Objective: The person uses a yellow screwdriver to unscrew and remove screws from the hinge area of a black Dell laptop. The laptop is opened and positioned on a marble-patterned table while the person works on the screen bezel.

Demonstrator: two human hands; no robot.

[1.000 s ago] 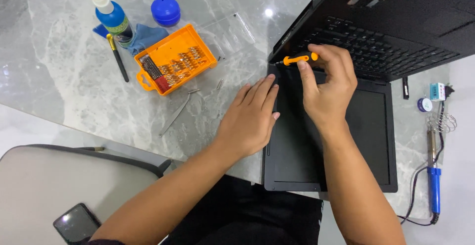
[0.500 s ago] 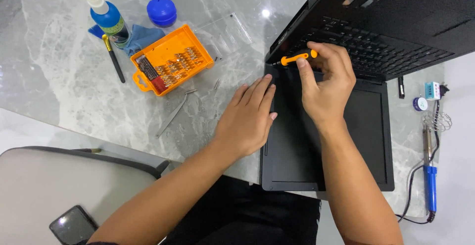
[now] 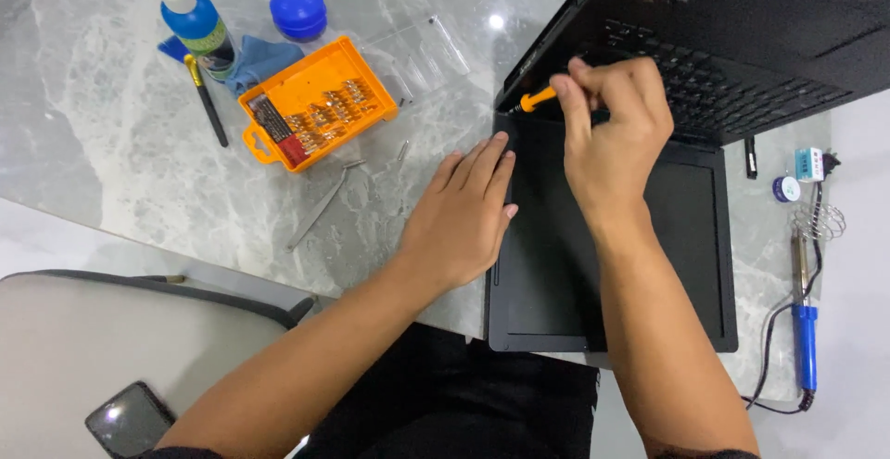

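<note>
Right hand [image 3: 614,134] pinches orange screwdriver [image 3: 536,99]; left hand [image 3: 464,213] flat on laptop [image 3: 612,264].

I see a grey marble worktop [image 3: 111,125] — on it a black laptop [image 3: 612,264], orange bit tray [image 3: 315,116], tweezers [image 3: 320,207] and blue-handled soldering iron [image 3: 803,320].

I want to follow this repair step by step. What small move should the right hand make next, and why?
Probably turn the orange screwdriver in place. The right hand grips it with the tip at the laptop's hinge corner, and the left hand lies flat, steadying the edge.
</note>
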